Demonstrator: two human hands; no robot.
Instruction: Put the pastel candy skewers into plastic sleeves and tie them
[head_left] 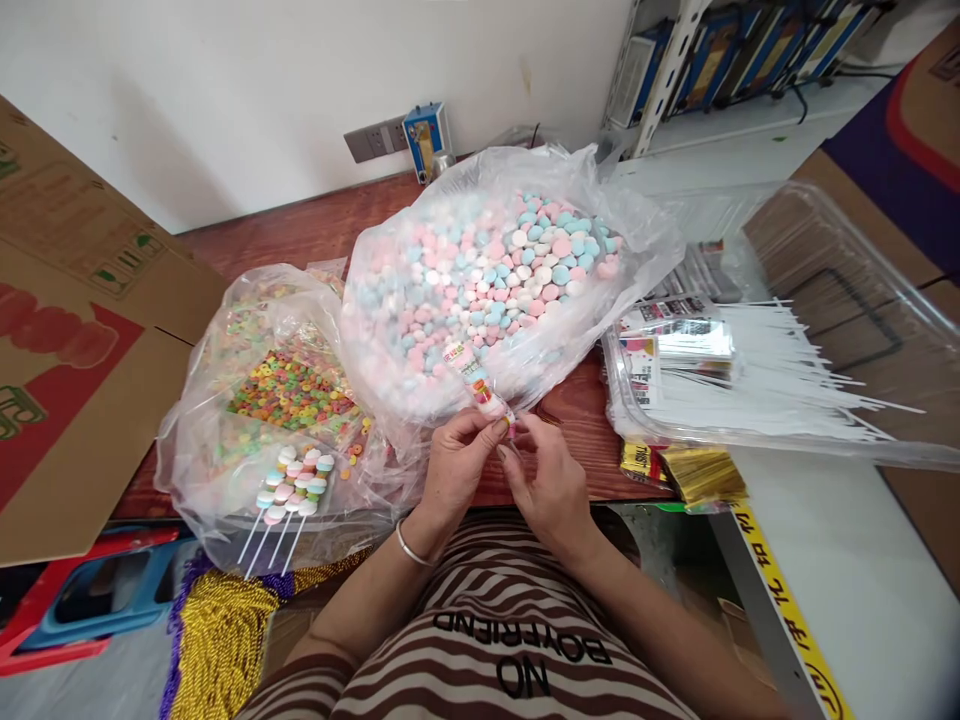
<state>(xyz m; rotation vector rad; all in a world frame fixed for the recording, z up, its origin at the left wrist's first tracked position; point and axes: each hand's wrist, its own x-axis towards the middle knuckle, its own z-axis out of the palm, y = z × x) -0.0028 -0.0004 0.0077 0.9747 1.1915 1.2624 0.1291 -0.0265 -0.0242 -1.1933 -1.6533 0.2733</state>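
A candy skewer [480, 382] in a clear printed wrapper slants up and away in front of me, over the near edge of a big bag of candies. My left hand [459, 462] pinches its lower end between thumb and fingers. Close beside it, my right hand [551, 487] has its fingertips at the wrapper's bottom end; the exact grip is small and partly hidden. Pink, blue and white button candies [525, 260] fill the large clear bag [637, 235]. To the left, finished-looking unwrapped candy skewers [294, 485] with white sticks lie on a second bag.
Small colourful ring candies [292, 390] lie in the left bag [187, 450]. At right, a clear plastic tray [622, 400] holds white sticks [772, 365] and printed wrappers. Gold twist ties [701, 475] lie by the edge. Cardboard boxes [90, 330] flank the wooden table [292, 230].
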